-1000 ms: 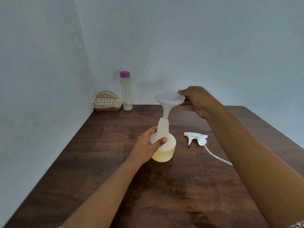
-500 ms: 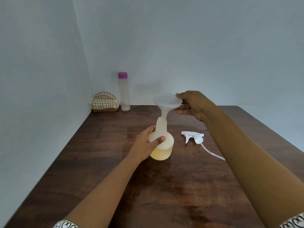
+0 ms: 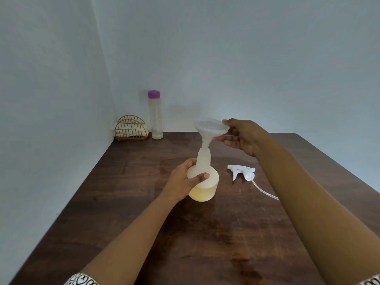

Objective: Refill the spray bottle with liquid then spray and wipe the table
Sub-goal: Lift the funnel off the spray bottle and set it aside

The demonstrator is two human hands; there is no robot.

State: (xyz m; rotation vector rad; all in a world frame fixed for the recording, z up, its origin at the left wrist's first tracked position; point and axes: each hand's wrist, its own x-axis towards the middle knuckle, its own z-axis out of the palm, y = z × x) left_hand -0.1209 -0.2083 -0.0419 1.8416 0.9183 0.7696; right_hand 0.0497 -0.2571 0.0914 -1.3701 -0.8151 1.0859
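1. The spray bottle stands upright near the middle of the dark wooden table, its top off and pale yellow liquid filling roughly its lower part.
2. The left hand grips the bottle at the shoulder. The fingers curl round its far side and the thumb presses across the front.
3. A white funnel sits above the bottle, leaning slightly, with its narrow spout at the mouth of the bottle's neck. From here I cannot tell how far in the spout goes.
4. The right hand pinches the funnel's rim on its right side, thumb on top and fingers curled beneath.
5. The white spray head lies on its side on the table just to the right of the bottle, not touching it. Its clear tube trails toward the right forearm and passes behind it.
6. At the back left corner, against the wall, a tall clear bottle with a purple cap stands upright.
7. Just beside it, on its left, is a gold wire holder with something pale folded inside.
8. A black-and-white patterned sleeve shows at the bottom edge on the left arm.
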